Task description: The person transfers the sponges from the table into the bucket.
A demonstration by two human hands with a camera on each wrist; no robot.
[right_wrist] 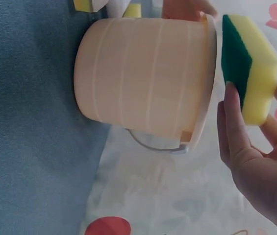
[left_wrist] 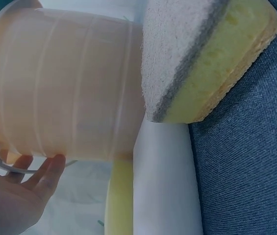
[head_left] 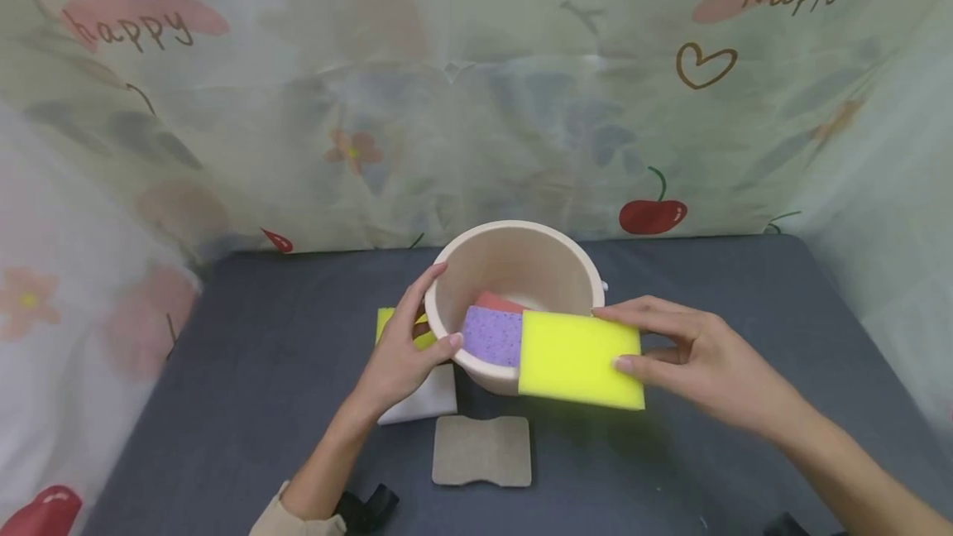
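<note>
A beige bucket [head_left: 514,236] stands on the dark table, its mouth toward the head camera. My left hand [head_left: 405,346] grips its left rim, thumb at the near edge and fingers along the outer wall. Inside the bucket lie a purple sponge [head_left: 492,336] and a red piece [head_left: 500,301], partly hidden. My right hand [head_left: 692,346] pinches a yellow sponge [head_left: 577,358] by its right end, over the bucket's near right rim. In the right wrist view this sponge shows a green scouring side [right_wrist: 236,56], turned to the bucket.
A grey-topped sponge [head_left: 482,452] with notched sides lies in front of the bucket. Left of the bucket are a white block [head_left: 426,400] and another yellow piece [head_left: 383,319], partly behind my left hand. A printed curtain [head_left: 476,106] encloses the table's back and sides.
</note>
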